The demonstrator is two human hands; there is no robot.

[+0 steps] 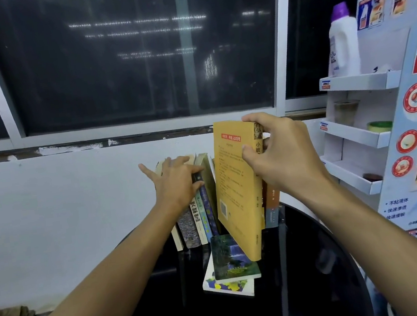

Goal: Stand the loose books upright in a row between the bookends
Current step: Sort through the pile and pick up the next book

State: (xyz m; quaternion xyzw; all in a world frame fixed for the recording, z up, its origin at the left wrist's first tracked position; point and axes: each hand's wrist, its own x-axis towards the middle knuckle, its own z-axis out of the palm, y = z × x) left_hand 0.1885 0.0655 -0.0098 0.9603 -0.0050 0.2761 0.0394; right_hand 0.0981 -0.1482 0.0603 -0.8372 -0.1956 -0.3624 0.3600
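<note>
My right hand grips the top of a yellow book, held upright and a little tilted above the black table. Left of it, several books stand in a row, and my left hand presses flat against their tops and spines, pushing them leftward. One more book stands behind the yellow one on the right. Two loose books lie stacked flat in front: a green-covered one on top of a white and yellow one. I cannot make out the bookends.
The round black table stands against a white wall below a dark window. At the right is a white cardboard display shelf with a white bottle with a purple cap, a cup and small items.
</note>
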